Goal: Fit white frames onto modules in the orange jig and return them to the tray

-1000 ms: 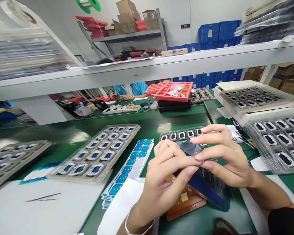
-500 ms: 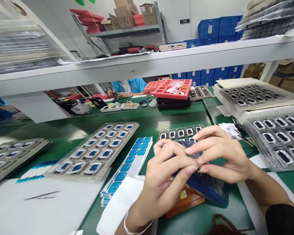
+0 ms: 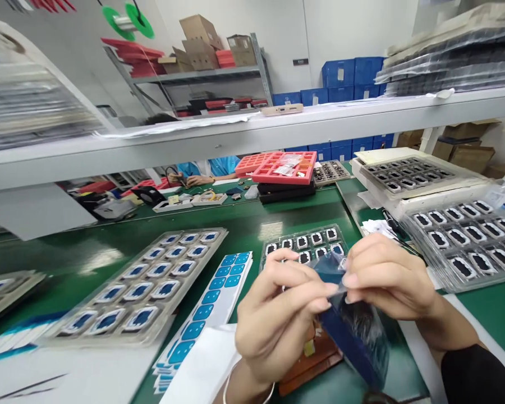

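Between my two hands hangs a clear plastic bag [image 3: 356, 339] with a dark blue sheet-like filling and something dark inside. Thumb and fingers of my left hand [image 3: 273, 314] pinch its upper left edge. My right hand [image 3: 389, 275] is closed on the upper right edge, close to the left fingertips. Below the bag lies an orange-brown block [image 3: 307, 367], partly covered. Just beyond my hands, a clear tray [image 3: 339, 231] holds white-framed dark parts. Sheets of blue stickers [image 3: 210, 297] lie to the left of my left hand.
Left stands a tray [image 3: 216, 238] of blue-filled parts; right, stacked clear trays [image 3: 441, 264] of black-filled parts. Red trays [image 3: 284, 168] sit at the back. A white shelf beam [image 3: 219, 140] crosses above the bench. A person in blue [image 3: 219, 167] works opposite.
The view has tilted up and shifted right. My fingers have drawn slightly apart along the bag's top edge, which now shows stretched between them.
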Demonstrator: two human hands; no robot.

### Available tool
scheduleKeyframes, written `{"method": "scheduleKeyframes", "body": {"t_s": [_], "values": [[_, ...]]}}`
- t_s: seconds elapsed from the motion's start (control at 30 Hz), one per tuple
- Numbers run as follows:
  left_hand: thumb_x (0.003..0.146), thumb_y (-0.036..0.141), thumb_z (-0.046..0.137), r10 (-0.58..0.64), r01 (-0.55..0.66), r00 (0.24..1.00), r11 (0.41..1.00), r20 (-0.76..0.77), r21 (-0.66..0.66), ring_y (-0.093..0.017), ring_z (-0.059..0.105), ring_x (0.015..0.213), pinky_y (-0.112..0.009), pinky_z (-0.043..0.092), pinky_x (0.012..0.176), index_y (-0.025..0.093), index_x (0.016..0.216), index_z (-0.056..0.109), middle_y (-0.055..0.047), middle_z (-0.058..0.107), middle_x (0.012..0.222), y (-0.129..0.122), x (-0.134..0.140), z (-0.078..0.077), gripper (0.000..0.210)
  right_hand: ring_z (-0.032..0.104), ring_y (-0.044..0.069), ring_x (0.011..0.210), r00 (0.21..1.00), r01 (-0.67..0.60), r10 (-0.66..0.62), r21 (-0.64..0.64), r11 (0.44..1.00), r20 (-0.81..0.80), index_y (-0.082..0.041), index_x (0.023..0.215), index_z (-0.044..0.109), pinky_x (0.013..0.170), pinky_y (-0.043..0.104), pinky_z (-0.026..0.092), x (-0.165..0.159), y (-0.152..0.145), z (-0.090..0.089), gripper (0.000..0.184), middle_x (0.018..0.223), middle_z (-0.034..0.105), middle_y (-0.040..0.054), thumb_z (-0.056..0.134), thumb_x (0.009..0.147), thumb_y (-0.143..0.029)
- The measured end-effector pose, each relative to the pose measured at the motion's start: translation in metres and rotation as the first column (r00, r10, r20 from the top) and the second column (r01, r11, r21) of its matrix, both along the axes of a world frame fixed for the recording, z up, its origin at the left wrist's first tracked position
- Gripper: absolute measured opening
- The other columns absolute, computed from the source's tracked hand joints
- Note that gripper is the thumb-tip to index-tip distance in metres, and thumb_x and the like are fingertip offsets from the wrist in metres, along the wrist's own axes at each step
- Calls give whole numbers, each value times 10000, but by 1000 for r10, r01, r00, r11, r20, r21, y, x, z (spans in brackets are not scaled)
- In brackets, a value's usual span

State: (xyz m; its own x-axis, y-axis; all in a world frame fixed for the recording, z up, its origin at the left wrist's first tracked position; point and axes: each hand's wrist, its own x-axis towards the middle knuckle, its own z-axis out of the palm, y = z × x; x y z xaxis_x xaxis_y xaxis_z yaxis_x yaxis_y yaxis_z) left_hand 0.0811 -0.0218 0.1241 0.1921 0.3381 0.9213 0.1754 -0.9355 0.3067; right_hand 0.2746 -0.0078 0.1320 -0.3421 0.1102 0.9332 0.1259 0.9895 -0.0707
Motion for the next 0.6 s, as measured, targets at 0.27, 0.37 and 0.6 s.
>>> {"method": "scheduleKeyframes", "body": {"t_s": [0.27, 0.37, 0.6], "values": [[937, 152, 577, -67, 85, 995, 952, 68, -296, -109, 561, 702, -252, 451, 625, 208, 901, 723, -1, 598, 757, 7, 5, 2, 161, 605, 167, 806, 993, -52, 23, -245, 968, -118, -164, 1105, 648, 741, 337, 479, 1, 3, -4, 184, 888, 708, 49, 623, 929, -115], [934, 168, 579, -60, 76, 996, 946, 61, -314, -119, 566, 723, -265, 460, 655, 201, 859, 709, -7, 609, 763, 5, 6, 4, 154, 576, 168, 796, 991, -67, 27, -311, 948, -132, -187, 1139, 649, 740, 335, 470, 2, 2, -4, 231, 861, 713, 31, 616, 928, -98], [938, 149, 553, -112, 107, 994, 959, -5, -262, -123, 546, 718, -283, 457, 670, 199, 857, 690, -15, 607, 760, 10, 4, 4, 167, 565, 179, 772, 995, 29, -54, -287, 958, -80, -185, 1071, 670, 718, 338, 487, 0, 3, 1, 189, 816, 713, 37, 607, 916, -96]]}}
